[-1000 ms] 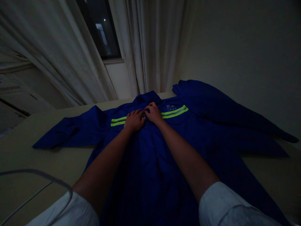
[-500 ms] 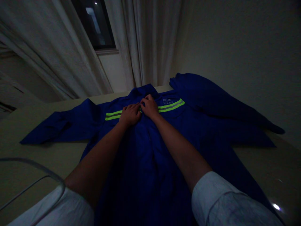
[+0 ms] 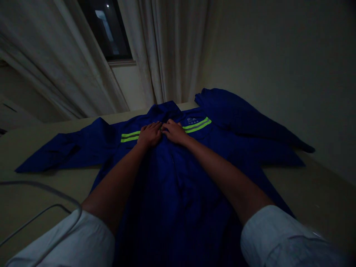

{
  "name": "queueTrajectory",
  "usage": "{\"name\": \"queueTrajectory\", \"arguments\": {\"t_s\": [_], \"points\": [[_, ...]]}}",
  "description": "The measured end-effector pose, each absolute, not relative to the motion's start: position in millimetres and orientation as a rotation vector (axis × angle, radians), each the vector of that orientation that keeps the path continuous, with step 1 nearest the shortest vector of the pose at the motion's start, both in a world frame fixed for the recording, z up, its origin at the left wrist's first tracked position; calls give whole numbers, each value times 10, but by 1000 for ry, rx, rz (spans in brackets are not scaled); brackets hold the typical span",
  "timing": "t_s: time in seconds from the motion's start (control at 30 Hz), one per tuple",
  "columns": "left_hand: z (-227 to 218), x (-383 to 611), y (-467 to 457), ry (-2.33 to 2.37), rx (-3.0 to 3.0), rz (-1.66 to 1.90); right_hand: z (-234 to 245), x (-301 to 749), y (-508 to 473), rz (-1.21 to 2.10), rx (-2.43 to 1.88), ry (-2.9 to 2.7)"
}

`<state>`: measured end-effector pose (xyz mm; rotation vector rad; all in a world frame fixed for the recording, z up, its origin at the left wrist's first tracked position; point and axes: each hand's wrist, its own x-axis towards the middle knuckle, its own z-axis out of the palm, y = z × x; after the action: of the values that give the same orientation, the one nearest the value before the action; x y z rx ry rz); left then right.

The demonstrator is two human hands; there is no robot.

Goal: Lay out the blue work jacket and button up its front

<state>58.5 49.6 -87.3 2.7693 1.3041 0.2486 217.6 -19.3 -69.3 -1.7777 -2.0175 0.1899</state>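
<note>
Blue jacket (image 3: 178, 207) front up on a pale surface (image 3: 294, 181), collar (image 3: 165, 109) toward 12 o'clock from the hands. Left hand (image 3: 149, 134) lies over the yellow-green stripe (image 3: 198, 126) near the front opening, fingers stretched toward 12; right hand (image 3: 174, 132) just beside it at 3, fingers curled in toward the opening. Cannot tell whether either pinches cloth; fingertips partly hidden, light dim. One sleeve (image 3: 66, 150) runs out to 9, the other (image 3: 250, 120) between 2 and 3. Small white print (image 3: 192, 121) above the stripe. Cable (image 3: 41, 185) at 8. Window (image 3: 111, 33) at 11, curtain (image 3: 178, 48) at 12.
</note>
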Motion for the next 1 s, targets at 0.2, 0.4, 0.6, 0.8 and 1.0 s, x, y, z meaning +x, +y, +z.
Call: {"name": "queueTrajectory", "arguments": {"t_s": [0.2,0.4,0.6,0.8,1.0], "points": [[-849,604,452,1294,2723,268,-445,2178,-1196,368,-1514,-2209],[-850,593,458,1272,2727,267,-277,2010,-2515,462,-1349,-2269],[-871,583,481,1259,2756,248,-450,1675,-3656,367,-1337,-2236],[-835,578,410,1295,2773,372,-1156,1497,-4491,453,-1299,-2150],[-602,490,94,1321,2930,527,-1009,1451,-4541,351,-1423,-1997]]}}
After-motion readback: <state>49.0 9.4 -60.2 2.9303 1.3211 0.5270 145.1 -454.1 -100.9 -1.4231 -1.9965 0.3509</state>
